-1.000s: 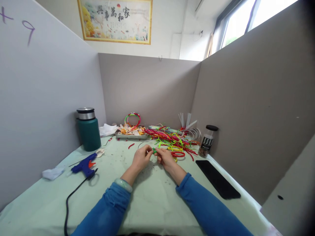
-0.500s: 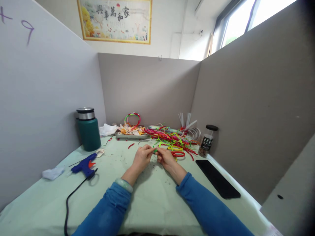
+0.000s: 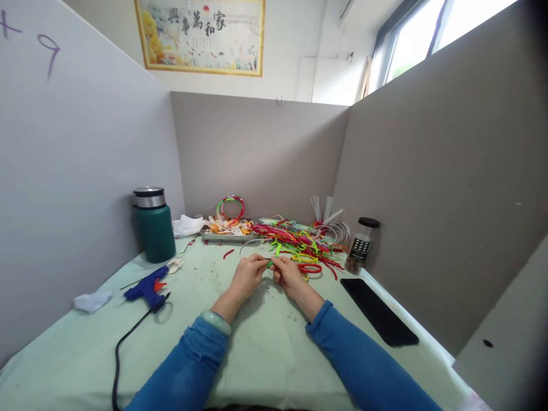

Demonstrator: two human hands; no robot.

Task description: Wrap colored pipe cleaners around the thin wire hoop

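A: State of the hands?

B: The left hand and right hand are closed at the fingertips, both pinching a short green stem between them, low over mid-bench.

A: Obstructions?

B: The pile of coloured stems lies just beyond the right hand. The tray sits behind it, the jar to its right. The black pad lies near the right edge. The glue gun and green flask occupy the left side.

A: Clearance?

B: Partition panels close the left, rear and right. Bare surface shows between the forearms, toward the near edge.
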